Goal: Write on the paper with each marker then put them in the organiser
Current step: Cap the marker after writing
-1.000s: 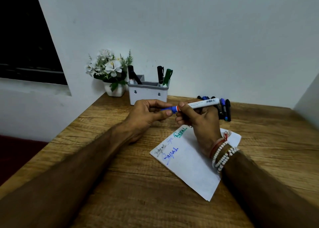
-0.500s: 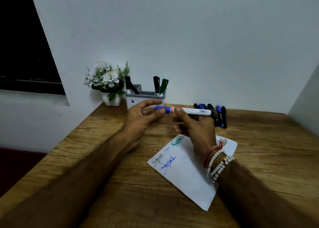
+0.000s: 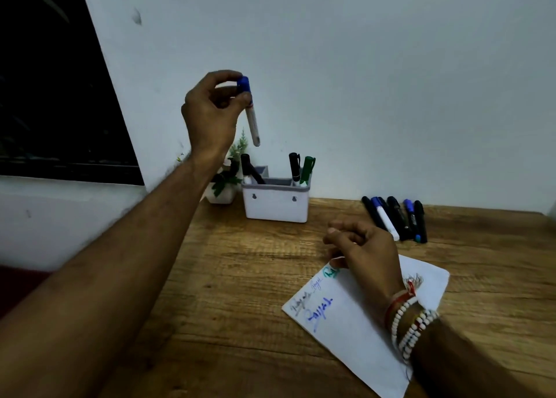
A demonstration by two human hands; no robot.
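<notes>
Head view: marker [image 3: 252,120] near-upright, blue cap [image 3: 243,84] uppermost.

Wooden table [image 3: 240,277], organiser [image 3: 275,203], flower pot [image 3: 223,197], paper [image 3: 346,325], loose markers [image 3: 394,217]

At nine o'clock, the left forearm [image 3: 168,217] is hiding most of the potted plant [image 3: 224,187]. The right hand [image 3: 364,250] is covering the green word [image 3: 330,272] on the paper [image 3: 349,334].

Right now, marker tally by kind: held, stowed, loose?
Blue-capped white marker in the left hand: 1
Standing markers in the grey plastic organiser: 4
Loose markers on the wooden table: at least 5, overlapping
Total: at least 10
</notes>
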